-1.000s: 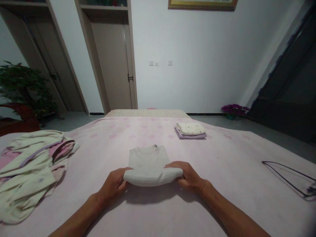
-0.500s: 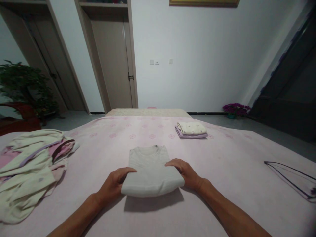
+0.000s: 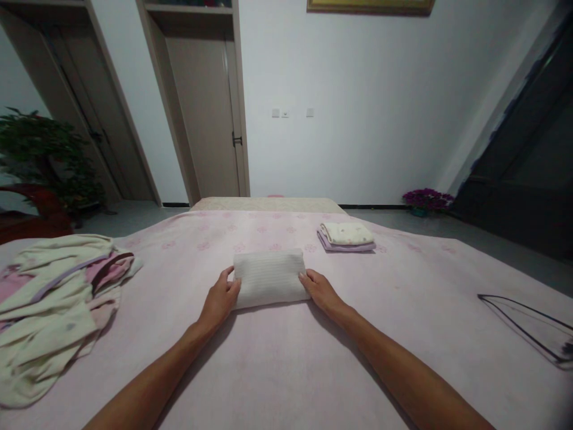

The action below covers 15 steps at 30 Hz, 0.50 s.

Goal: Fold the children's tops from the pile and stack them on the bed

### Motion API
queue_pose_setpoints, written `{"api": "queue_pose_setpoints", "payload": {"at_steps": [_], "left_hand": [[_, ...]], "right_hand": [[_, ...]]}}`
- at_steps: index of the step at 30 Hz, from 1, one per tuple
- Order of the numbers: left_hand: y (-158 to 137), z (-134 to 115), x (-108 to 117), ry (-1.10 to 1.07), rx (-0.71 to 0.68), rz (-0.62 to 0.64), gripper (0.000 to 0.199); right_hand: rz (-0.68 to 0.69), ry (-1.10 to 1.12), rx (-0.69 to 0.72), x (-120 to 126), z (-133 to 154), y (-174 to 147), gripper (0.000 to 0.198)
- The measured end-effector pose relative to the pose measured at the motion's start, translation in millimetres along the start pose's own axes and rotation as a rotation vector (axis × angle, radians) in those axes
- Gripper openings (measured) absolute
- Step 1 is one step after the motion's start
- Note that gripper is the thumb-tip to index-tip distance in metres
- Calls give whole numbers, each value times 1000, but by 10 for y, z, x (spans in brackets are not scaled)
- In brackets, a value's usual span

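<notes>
A white ribbed shirt (image 3: 271, 278), folded into a flat rectangle, lies in the middle of the pink bedspread (image 3: 277, 370). My left hand (image 3: 222, 292) grips its left side, the thumb on top and the other fingers partly hidden behind the edge. At the opposite side my right hand (image 3: 320, 289) pinches the right edge, thumb over the cloth and fingers mostly out of sight beneath. The shirt's neckline is covered by the fold.
Loose cream and pink clothes (image 3: 58, 310) are heaped at the left. Beyond the shirt, to the right, sits a folded stack (image 3: 347, 236), cream over lilac. A dark hanger (image 3: 519, 322) lies near the right edge. Past the bed are a door (image 3: 203, 113) and potted purple flowers (image 3: 427, 200).
Both hands have moved away from me, folding the shirt's near half over its neckline. It is now a smaller rectangle.
</notes>
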<state>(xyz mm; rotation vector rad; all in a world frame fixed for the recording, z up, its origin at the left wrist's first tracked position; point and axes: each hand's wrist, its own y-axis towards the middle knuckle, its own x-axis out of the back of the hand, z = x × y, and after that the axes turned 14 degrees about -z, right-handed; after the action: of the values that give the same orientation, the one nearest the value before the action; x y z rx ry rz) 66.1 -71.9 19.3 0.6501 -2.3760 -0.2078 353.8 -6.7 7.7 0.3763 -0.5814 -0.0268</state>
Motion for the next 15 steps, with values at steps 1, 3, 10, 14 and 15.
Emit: {"api": "queue_pose_setpoints", "payload": {"at_steps": [1,3,10,14,15], "left_hand": [[22,3,-12,72,-8,2,57],[52,2,-15,228,-39,9,57],[53,-114,110,545,-348,-113,52],[78,-264,-40,381,-599,-108,47],[94,-294,-109,362,-619,-72,48]], "right_hand": [[-21,-68,-21,-11,16,20,37],[-48,-205,-45,-28,48,41,31],[-172,-435,44,30,198,16,37],[-196,-450,380,-15,449,77,41],[-150,-439,445,-57,507,103,44]]}}
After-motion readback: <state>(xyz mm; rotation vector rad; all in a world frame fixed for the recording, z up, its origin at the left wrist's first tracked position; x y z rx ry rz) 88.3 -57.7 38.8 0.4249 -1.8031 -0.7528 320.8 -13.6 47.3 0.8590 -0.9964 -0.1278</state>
